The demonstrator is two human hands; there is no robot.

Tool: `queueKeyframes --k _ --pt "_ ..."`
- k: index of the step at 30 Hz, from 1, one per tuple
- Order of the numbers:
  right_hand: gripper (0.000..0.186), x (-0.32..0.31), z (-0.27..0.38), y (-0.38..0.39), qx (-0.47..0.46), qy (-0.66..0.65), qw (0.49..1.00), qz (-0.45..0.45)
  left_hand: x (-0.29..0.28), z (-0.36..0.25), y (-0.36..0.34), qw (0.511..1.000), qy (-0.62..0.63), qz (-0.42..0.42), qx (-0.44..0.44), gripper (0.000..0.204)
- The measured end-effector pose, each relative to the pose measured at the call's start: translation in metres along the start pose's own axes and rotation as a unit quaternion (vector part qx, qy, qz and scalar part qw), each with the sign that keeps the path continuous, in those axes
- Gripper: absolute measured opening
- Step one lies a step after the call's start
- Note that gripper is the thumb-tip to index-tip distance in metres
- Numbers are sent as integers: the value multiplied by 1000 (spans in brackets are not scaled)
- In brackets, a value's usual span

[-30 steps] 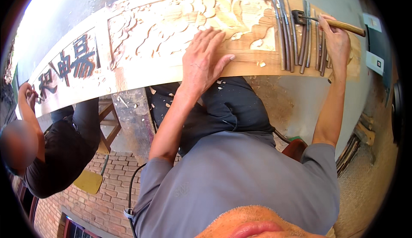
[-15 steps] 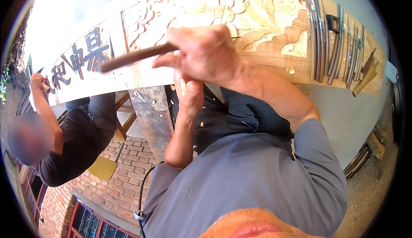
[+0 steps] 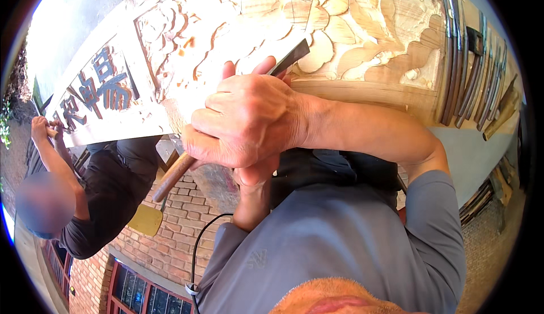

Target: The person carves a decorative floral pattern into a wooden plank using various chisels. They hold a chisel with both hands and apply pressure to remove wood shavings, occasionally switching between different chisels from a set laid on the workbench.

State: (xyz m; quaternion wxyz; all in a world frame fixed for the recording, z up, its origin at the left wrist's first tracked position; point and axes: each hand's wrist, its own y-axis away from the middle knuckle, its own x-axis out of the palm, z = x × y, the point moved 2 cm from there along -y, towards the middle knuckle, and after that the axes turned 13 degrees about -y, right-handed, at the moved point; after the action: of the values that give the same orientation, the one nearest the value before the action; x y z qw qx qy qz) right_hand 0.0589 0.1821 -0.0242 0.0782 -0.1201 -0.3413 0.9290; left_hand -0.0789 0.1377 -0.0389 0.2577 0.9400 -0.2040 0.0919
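A chisel [image 3: 293,56] with a flat dark blade and brown wooden handle lies slantwise through my hands, its blade pointing to the far right over the carved panel [image 3: 362,79]. My right hand [image 3: 249,118] is closed round the chisel from above, with the handle's end sticking out at the near left. Beneath it, my left hand [image 3: 256,175] is largely covered; its wrist and thumb side show. Fingers by the blade, apparently the left hand's, wrap the chisel. The pale wood panel bears raised petals and leaf shapes. Whether the blade touches the wood, I cannot tell.
Several chisels [image 3: 456,59] lie side by side at the panel's right end, beside a wooden mallet-like tool [image 3: 501,115]. On the left, another person [image 3: 110,189] works at a board with dark carved characters [image 3: 107,81]. A yellow stool [image 3: 146,219] stands on brick paving. A black cable [image 3: 195,251] hangs beside me.
The chisel has swung round: its handle now points toward the near left and its blade shows at the far right. My right hand has moved left and nearer, covering more of my left hand.
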Motion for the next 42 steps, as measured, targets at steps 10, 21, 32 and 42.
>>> queueKeyframes --k 10,21,32,42 --pt "51 -10 -13 2 19 -24 999 17 6 6 -13 1000 -6 19 -13 125" --pt "49 -6 -19 4 39 -63 997 23 14 10 -13 999 -7 32 -20 120" --pt "58 -7 -17 2 43 -41 998 34 13 10 -9 999 -9 35 -26 115" --pt "61 -11 -22 0 45 -32 998 40 12 6 -14 999 -15 40 -30 110"
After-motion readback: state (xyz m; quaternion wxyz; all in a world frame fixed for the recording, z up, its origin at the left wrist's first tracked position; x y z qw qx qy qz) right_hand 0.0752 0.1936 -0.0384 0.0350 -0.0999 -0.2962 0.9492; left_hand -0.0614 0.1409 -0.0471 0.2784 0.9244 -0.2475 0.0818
